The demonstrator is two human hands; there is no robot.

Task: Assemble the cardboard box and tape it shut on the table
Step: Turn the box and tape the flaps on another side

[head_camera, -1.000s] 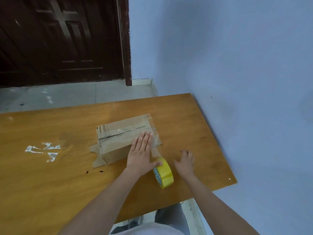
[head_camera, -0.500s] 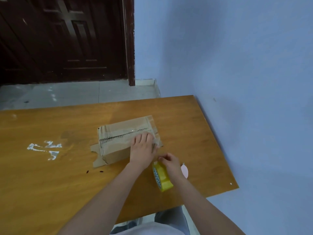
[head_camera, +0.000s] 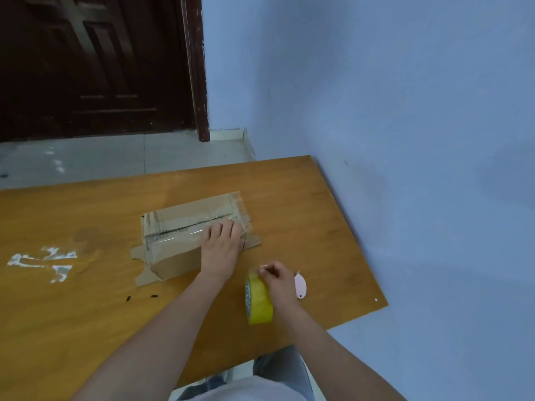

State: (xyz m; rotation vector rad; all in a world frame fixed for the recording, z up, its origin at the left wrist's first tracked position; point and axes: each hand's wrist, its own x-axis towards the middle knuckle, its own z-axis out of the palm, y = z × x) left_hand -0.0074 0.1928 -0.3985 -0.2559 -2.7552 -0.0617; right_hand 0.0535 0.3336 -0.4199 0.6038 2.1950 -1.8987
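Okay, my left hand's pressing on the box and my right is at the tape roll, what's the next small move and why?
Probably draw the tape end toward the brown cardboard box. The right hand pinches at the top of the yellow tape roll, which stands on edge on the wooden table. The left hand lies flat on the box top near its right end, where a flap sticks out unsealed.

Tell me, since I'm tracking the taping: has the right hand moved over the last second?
Yes. The right hand left the table beside the tape roll and now pinches the roll's top, nearer the box.
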